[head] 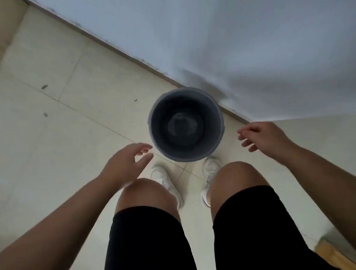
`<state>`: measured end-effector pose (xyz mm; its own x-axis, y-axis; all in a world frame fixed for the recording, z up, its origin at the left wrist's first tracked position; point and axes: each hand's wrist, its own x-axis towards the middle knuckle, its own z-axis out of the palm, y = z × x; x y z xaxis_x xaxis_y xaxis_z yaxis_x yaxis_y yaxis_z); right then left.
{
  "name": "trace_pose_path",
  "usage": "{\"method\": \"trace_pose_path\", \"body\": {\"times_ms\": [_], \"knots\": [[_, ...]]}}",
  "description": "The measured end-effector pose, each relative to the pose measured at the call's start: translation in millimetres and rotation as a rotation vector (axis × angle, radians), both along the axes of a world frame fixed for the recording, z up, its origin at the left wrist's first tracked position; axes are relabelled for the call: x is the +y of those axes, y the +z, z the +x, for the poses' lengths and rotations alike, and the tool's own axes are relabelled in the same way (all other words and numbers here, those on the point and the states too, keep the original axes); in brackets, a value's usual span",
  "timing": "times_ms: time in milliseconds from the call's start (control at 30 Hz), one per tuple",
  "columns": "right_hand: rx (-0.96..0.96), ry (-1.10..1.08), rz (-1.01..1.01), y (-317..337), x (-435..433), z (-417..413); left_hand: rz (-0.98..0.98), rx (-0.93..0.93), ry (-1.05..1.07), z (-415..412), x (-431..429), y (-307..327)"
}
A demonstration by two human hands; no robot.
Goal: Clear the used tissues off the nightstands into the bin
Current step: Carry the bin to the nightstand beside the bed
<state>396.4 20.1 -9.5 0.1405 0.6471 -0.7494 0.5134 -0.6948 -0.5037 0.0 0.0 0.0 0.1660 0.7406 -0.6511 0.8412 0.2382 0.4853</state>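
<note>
1. the left hand (pixel 126 160) hangs just left of the bin, fingers spread loosely and holding nothing.
2. the bin (pixel 152 123), dark grey and round, stands on the tiled floor (pixel 49 141) close to the wall (pixel 250 38), just ahead of the white shoes (pixel 165 181). a pale shape (pixel 181 124) lies at its bottom. it may be a tissue, but it is too blurred to tell.
3. the right hand (pixel 264 138) hovers just right of the bin, fingers relaxed and apart, also empty.
4. a wooden corner (pixel 334 254) shows at the lower right. no nightstand shows.
5. judging by the empty hands, a drop looks done. to do the step well, release straight above the opening, check that nothing clings to the fingers or lands on the floor, then go for the next tissue.
6. no brand, label or writing can be read anywhere.
</note>
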Motion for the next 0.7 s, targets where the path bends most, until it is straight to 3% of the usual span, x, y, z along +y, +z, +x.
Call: {"method": "trace_pose_path", "body": {"times_ms": [133,233,367,533,700], "knots": [[0.044,0.009,-0.116,-88.2,16.1,-1.6,-0.127,0.056,0.054,6.0,50.5,-85.9],[0.135,0.023,-0.182,-131.6,25.4,-6.9,-0.359,-0.194,0.277,5.4,71.9,-130.5],[0.247,0.016,-0.163,-147.1,33.4,-11.1,-0.415,-0.316,0.508,6.0,85.2,-149.9],[0.186,0.113,-0.058,-83.4,37.7,-20.1,-0.376,-0.334,0.565,-4.1,74.8,-100.3],[0.143,0.197,0.002,47.3,45.4,-41.1,-0.311,-0.372,0.679,-21.3,46.9,24.0]]}}
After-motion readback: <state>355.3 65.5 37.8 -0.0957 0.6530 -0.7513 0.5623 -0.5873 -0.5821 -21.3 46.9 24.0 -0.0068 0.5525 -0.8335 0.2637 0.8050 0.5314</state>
